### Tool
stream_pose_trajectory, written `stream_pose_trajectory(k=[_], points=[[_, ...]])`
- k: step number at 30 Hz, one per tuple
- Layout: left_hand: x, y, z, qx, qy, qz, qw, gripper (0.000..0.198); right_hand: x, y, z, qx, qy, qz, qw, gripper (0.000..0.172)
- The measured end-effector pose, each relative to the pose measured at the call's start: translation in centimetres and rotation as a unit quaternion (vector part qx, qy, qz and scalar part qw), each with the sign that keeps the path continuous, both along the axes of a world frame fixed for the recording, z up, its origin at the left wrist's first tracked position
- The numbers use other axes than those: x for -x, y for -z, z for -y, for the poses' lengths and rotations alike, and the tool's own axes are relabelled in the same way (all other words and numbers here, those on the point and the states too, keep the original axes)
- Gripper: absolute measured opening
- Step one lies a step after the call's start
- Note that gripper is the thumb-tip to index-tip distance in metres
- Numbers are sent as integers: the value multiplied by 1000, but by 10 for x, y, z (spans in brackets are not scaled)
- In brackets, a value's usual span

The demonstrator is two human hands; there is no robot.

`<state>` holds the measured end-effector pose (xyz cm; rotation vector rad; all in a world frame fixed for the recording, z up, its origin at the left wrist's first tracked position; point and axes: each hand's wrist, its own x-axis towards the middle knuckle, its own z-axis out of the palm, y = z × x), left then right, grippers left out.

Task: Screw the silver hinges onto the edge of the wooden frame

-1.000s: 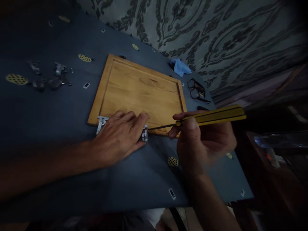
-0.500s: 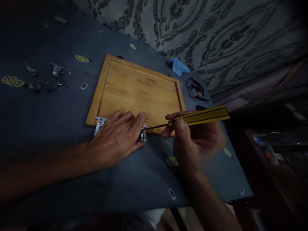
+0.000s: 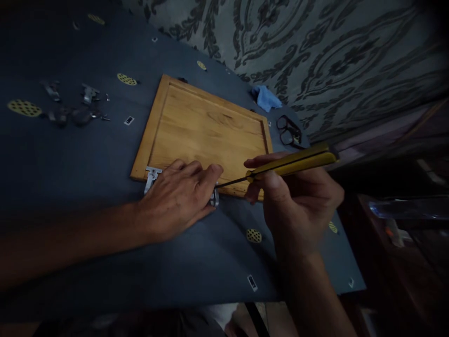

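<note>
A wooden cabinet door [image 3: 206, 126] with a recessed panel lies on the table. Along its near edge sit two metal hinges, one hinge [image 3: 152, 175] at the left corner and another hinge [image 3: 214, 198] farther right. My left hand [image 3: 178, 196] is closed around the right-hand hinge and presses against the door edge; its fingers cover most of that hinge. In my right hand [image 3: 301, 206] is a screwdriver [image 3: 294, 162] with a yellow and black handle, gripped between thumb and fingers. Its thin shaft points left, with the tip at the right-hand hinge, where the screw is hidden.
Several loose hinges [image 3: 89, 93] and small screws lie on the dark blue patterned tablecloth [image 3: 196, 267] at the left. A blue cloth [image 3: 267, 98] and eyeglasses [image 3: 287, 131] rest beyond the door, near the patterned wall [image 3: 280, 42]. The table's right edge slopes toward me.
The screwdriver handle has turned in my right hand, which has rolled with it. My left hand keeps its hold at the hinge. The whole view has shifted slightly.
</note>
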<state>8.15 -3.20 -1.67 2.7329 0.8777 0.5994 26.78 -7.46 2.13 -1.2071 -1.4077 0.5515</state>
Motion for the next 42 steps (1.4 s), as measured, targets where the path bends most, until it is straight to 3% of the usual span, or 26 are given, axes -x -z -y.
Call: stream_pose_trajectory(k=[8,11,20,26,32,42], points=[[1,0,1,-1,3,0,1000,47,6,-10,-8,25,-19,-10,999,17],[1,0,0,-6,4,1,1000,49,0,-7,-7,33,-47,-4,998,24],[0,0,0,-3,1,-8,1000,47,-3,1,-3,-8,-25,-22,999,13],[1,2,1,-2,5,5,1000,46,-9,2,-2,-11,-45,-23,999,24],[1,2,1,1,4,5,1000,55,-7,4,-3,-25,-16,-26,999,14],[1,3,0,-17,11,16,1000,54,-1,13,-5,-120,80,-99,985,15]])
